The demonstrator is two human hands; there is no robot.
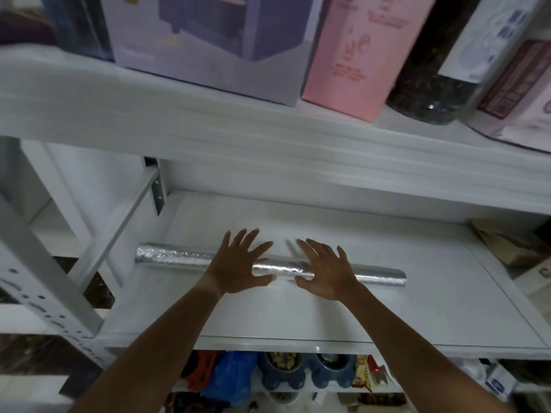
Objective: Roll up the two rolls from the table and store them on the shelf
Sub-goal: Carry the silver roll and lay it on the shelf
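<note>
Foil roll (179, 257) lies flat on the shelf (298, 317) beneath my left hand (238, 269) and right hand (325, 272); fingers (253, 239) spread straight, gripping nothing, palms over its middle.

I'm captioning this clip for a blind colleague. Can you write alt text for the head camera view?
Two open hands, left and right, rest with spread fingers on a silver foil roll lying lengthwise on a white shelf. On the shelf above stand a lilac box, a pink box and a dark jar; below it are bags and bowls.
</note>
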